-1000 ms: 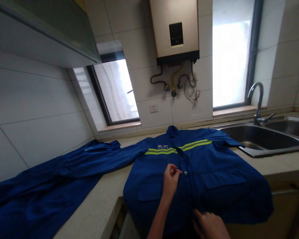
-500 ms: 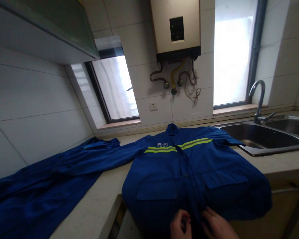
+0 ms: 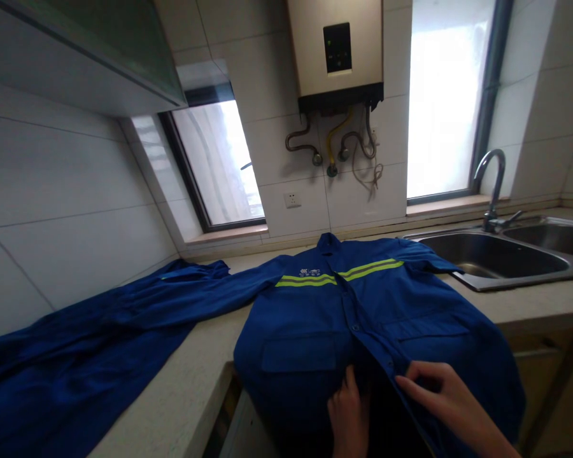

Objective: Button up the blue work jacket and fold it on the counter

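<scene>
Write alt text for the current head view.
Right hand pinches a blue jacket beside a button on its parted front; left hand is at the opposite side. The jacket overhangs a counter, blue cloth at left, sink at right.

White lettering [image 3: 309,272], on blue jacket [image 3: 372,306]; unreadable

- Left hand [image 3: 347,410]: low, near the middle; one finger [image 3: 351,378] points up, others bend.
- Left wrist [image 3: 351,445]: roughly upright at the view's bottom edge.
- Right hand [image 3: 444,395]: apart from the left; thumb [image 3: 416,390] and forefinger [image 3: 428,367] pinch, tips leftward.
- Right forearm [image 3: 493,440]: slants in from lower right.
</scene>
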Demonstrator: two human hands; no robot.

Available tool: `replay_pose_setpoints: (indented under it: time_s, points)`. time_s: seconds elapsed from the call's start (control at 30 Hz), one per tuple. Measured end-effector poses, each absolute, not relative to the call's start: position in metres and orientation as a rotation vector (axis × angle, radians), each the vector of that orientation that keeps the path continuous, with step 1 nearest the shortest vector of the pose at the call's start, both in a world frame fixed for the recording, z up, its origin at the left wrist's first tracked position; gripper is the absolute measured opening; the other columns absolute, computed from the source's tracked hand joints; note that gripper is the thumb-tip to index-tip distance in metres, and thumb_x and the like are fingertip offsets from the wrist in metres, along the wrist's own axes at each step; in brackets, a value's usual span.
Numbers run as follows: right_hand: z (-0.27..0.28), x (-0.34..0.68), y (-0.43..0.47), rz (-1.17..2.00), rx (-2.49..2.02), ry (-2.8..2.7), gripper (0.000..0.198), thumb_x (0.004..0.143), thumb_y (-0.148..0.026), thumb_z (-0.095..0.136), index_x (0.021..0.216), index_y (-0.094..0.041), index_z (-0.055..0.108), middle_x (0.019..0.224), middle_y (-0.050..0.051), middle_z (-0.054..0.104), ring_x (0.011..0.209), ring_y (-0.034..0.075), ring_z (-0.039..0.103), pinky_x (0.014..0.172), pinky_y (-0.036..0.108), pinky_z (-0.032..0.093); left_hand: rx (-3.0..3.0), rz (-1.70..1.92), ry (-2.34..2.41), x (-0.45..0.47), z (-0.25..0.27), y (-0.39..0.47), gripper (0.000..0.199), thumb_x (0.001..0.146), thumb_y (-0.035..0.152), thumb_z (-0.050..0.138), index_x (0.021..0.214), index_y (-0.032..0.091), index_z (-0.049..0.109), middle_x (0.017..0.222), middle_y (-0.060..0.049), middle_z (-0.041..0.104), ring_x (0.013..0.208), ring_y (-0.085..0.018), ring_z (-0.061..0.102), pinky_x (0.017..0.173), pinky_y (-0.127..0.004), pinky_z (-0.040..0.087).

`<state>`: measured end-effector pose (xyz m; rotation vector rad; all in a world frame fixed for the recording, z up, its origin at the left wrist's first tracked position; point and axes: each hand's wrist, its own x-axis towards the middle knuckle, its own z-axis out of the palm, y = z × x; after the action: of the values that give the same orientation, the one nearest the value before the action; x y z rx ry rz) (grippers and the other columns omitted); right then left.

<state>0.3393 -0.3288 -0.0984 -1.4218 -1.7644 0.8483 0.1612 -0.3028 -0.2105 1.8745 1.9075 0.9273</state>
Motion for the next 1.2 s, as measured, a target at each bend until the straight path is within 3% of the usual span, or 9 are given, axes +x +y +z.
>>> replay_pose_setpoints:
  time_s: [0.3,0.43,0.5,0.6,0.7,0.8,0.9,1.0,1.2]
  points:
    - [-0.089,0.331,-0.336,0.641,-1.429,-1.797,0.029,0.068,-0.043,0.065,0.060,-0.018,0.053,0.060,-0.002,0.055,0.060,0.012,0.050,0.054,0.019,0.037,1.948,0.876,1.858,0.154,-0.210,-0.298,0.025,0.082,0.010,0.039,0.091,0.020,0.060,0.090,-0.007,0.065,0.077,-0.019,0.062,0.062,-0.025,0.035]
    - [-0.092,0.330,-0.339,0.552,-1.448,-1.848,0.009,0.067,-0.028,0.061,0.071,-0.020,0.060,0.070,0.000,0.062,0.065,0.014,0.055,0.061,0.021,0.041,2.004,0.956,1.748,0.152,-0.199,-0.306,0.026,0.079,0.007,0.039,0.087,0.021,0.060,0.090,-0.005,0.061,0.079,-0.017,0.060,0.064,-0.024,0.037]
    - [-0.091,0.331,-0.339,0.535,-1.454,-1.834,0.024,0.067,-0.025,0.058,0.090,-0.022,0.065,0.078,0.002,0.065,0.070,0.017,0.058,0.066,0.024,0.043,2.037,1.005,1.688,0.151,-0.189,-0.312,0.023,0.079,0.008,0.040,0.086,0.020,0.059,0.091,-0.005,0.059,0.079,-0.017,0.059,0.065,-0.024,0.039]
    - [-0.084,0.336,-0.338,0.586,-1.477,-1.810,0.044,0.072,-0.029,0.054,0.116,-0.020,0.059,0.076,0.002,0.064,0.069,0.017,0.059,0.065,0.025,0.045,2.132,1.055,1.598,0.149,-0.165,-0.321,0.019,0.078,0.008,0.042,0.081,0.019,0.057,0.086,-0.005,0.058,0.077,-0.016,0.057,0.065,-0.024,0.041]
    - [-0.074,0.341,-0.333,0.702,-1.445,-1.785,0.053,0.075,-0.030,0.051,0.127,-0.018,0.051,0.076,0.002,0.065,0.069,0.017,0.059,0.064,0.025,0.047,2.296,1.133,1.494,0.145,-0.129,-0.331,0.017,0.074,0.005,0.046,0.078,0.018,0.056,0.091,-0.006,0.058,0.085,-0.019,0.055,0.073,-0.029,0.044]
    - [-0.069,0.345,-0.328,0.769,-1.371,-1.719,0.049,0.075,-0.031,0.053,0.122,-0.018,0.056,0.099,0.006,0.066,0.088,0.020,0.061,0.080,0.028,0.048,2.417,1.210,1.333,0.140,-0.096,-0.337,0.018,0.072,0.003,0.047,0.080,0.018,0.055,0.105,-0.008,0.057,0.102,-0.022,0.050,0.088,-0.037,0.040]
    - [-0.068,0.347,-0.323,0.805,-1.344,-1.691,0.045,0.076,-0.033,0.053,0.119,-0.020,0.059,0.117,0.006,0.060,0.107,0.023,0.055,0.095,0.033,0.041,2.354,1.133,1.186,0.138,-0.080,-0.332,0.018,0.077,0.005,0.045,0.086,0.018,0.054,0.096,-0.006,0.060,0.094,-0.019,0.054,0.084,-0.032,0.042]
    - [-0.067,0.345,-0.319,0.829,-1.332,-1.671,0.043,0.078,-0.034,0.052,0.118,-0.021,0.060,0.120,0.005,0.059,0.112,0.024,0.052,0.100,0.036,0.037,2.157,1.078,1.187,0.140,-0.080,-0.317,0.013,0.083,0.011,0.046,0.087,0.019,0.056,0.085,-0.002,0.061,0.081,-0.015,0.056,0.076,-0.026,0.043]
    - [-0.063,0.323,-0.308,0.871,-1.222,-1.651,0.041,0.078,-0.027,0.051,0.117,-0.018,0.060,0.118,0.007,0.059,0.110,0.023,0.054,0.098,0.038,0.040,1.867,1.264,1.227,0.153,-0.092,-0.295,0.006,0.084,0.019,0.049,0.085,0.018,0.055,0.085,-0.001,0.061,0.084,-0.015,0.057,0.078,-0.025,0.041]
